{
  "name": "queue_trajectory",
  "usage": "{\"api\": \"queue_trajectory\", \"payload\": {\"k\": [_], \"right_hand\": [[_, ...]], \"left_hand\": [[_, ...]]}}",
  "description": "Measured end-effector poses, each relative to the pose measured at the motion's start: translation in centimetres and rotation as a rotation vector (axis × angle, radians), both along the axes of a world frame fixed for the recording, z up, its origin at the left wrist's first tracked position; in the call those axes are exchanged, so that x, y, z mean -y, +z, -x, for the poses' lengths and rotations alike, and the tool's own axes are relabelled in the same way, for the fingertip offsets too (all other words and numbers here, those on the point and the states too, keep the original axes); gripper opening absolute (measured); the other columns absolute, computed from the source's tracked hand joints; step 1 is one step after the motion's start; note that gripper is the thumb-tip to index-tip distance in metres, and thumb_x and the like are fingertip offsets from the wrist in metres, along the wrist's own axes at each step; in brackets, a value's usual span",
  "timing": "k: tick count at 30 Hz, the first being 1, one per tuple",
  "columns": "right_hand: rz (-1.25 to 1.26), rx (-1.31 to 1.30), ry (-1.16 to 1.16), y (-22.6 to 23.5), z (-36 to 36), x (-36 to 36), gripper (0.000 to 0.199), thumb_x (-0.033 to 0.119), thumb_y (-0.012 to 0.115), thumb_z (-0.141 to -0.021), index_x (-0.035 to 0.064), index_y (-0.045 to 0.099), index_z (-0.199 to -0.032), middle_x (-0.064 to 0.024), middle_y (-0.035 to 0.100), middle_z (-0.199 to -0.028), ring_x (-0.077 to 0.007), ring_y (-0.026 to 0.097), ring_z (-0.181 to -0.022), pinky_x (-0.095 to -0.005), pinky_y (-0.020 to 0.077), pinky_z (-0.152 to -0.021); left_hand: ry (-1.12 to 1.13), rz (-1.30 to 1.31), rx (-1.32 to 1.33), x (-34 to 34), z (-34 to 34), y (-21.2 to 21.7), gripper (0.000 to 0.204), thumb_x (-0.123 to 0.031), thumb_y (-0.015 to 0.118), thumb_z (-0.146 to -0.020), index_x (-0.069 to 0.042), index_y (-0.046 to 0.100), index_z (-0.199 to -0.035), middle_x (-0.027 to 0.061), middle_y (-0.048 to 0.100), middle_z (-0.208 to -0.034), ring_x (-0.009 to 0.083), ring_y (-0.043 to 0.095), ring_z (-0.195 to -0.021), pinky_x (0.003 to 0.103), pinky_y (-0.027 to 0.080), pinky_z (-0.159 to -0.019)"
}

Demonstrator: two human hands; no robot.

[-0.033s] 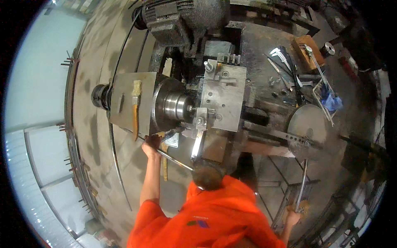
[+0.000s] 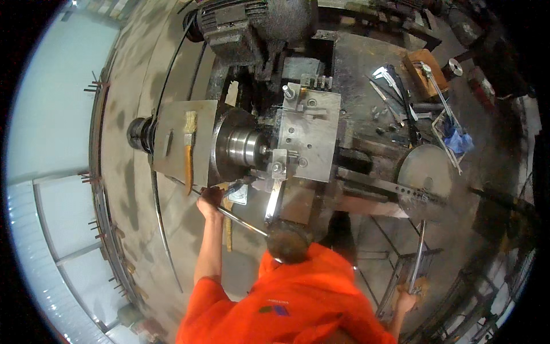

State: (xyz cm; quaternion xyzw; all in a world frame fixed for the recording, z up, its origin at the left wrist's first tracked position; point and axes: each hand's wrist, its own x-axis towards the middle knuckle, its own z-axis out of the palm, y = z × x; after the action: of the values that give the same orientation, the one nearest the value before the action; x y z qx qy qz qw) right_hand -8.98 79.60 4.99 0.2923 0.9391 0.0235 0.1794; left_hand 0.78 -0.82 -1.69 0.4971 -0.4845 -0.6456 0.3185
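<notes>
My left hand (image 2: pixel 210 200) is closed around a long metal rod (image 2: pixel 243 222) that runs to a dark round hub (image 2: pixel 287 243) in front of my body. Low on the right, my right hand (image 2: pixel 407 299) grips another metal rod (image 2: pixel 420 252), which reaches up to a large grey disc (image 2: pixel 427 172). Ahead of my left hand is a lathe chuck (image 2: pixel 220 129) with a shiny stepped metal cylinder (image 2: pixel 243 147) in it. Beside the cylinder's right end sits a flat tool plate (image 2: pixel 312 137) with a clamped tool block (image 2: pixel 279 163).
A wooden-handled brush (image 2: pixel 188 152) lies on the metal cover (image 2: pixel 166 120) left of the chuck. A motor (image 2: pixel 246 28) stands behind. Calipers (image 2: pixel 388 80), an open box (image 2: pixel 427 83) and a blue rag (image 2: pixel 458 142) lie at the right.
</notes>
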Motion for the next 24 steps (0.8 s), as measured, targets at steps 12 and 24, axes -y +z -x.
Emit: {"api": "queue_trajectory", "payload": {"k": [12,24], "right_hand": [[0.046,-0.138,0.295,-0.6,-2.2,-1.3,0.039,0.033,0.061,-0.062,-0.0055,0.057,-0.064,-0.0176,0.053,-0.062,-0.0384,0.052,-0.060,-0.0443,0.0429,-0.058],[0.149,-0.149,-0.016,-0.1,-1.6,0.6,0.034,0.026,0.059,-0.063,-0.0079,0.056,-0.065,-0.0257,0.057,-0.070,-0.0415,0.056,-0.066,-0.0465,0.0453,-0.063]], "left_hand": [[0.328,-0.233,-0.170,-5.9,9.4,10.5,0.013,-0.003,0.047,-0.081,-0.007,0.044,-0.069,0.0039,0.041,-0.058,0.0174,0.041,-0.051,0.032,0.036,-0.052],[0.151,-0.286,-0.281,-3.1,5.5,6.1,0.012,-0.010,0.039,-0.083,-0.006,0.050,-0.083,0.0101,0.051,-0.084,0.0225,0.050,-0.076,0.040,0.041,-0.064]]}}
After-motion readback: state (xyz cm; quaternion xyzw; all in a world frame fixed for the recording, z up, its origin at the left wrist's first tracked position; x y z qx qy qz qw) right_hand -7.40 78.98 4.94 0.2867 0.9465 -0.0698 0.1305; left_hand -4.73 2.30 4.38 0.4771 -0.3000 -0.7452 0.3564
